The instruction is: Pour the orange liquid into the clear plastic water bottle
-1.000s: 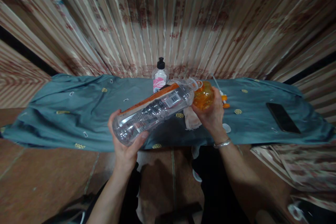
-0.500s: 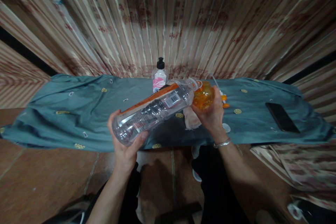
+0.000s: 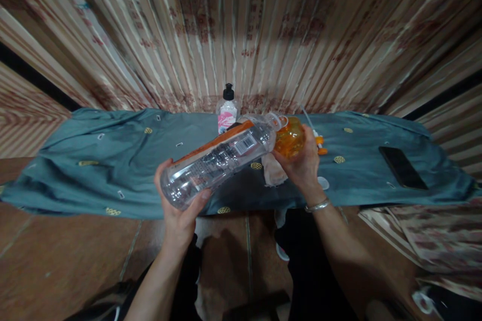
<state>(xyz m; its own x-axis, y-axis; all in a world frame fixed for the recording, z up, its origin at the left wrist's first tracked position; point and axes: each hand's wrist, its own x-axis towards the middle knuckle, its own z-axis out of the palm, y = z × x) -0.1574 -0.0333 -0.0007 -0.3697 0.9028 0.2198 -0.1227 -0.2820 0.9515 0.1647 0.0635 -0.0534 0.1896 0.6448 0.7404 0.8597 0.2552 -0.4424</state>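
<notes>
My left hand point(image 3: 183, 208) is wrapped round the base of a large clear plastic bottle point(image 3: 222, 160) with an orange label and a barcode. The bottle is tilted, its neck up and to the right, over the mouth of a small orange see-through container point(image 3: 289, 138). My right hand point(image 3: 303, 163) grips that container from its right side. Whether liquid passes between the two cannot be made out. Below the container lies a pale crumpled cloth point(image 3: 273, 170). An orange and white pump top point(image 3: 319, 144) with a thin tube lies just right of my right hand.
Behind the large bottle stands a clear bottle with a black cap and pink label point(image 3: 227, 113). A white round cap point(image 3: 323, 183) lies near my right wrist. A black phone point(image 3: 402, 168) rests on the right of the green cloth-covered table point(image 3: 124, 160). Pleated curtains hang behind.
Both hands hold nearly the same pose. The whole view has shifted very slightly; nothing has been taken up or let go.
</notes>
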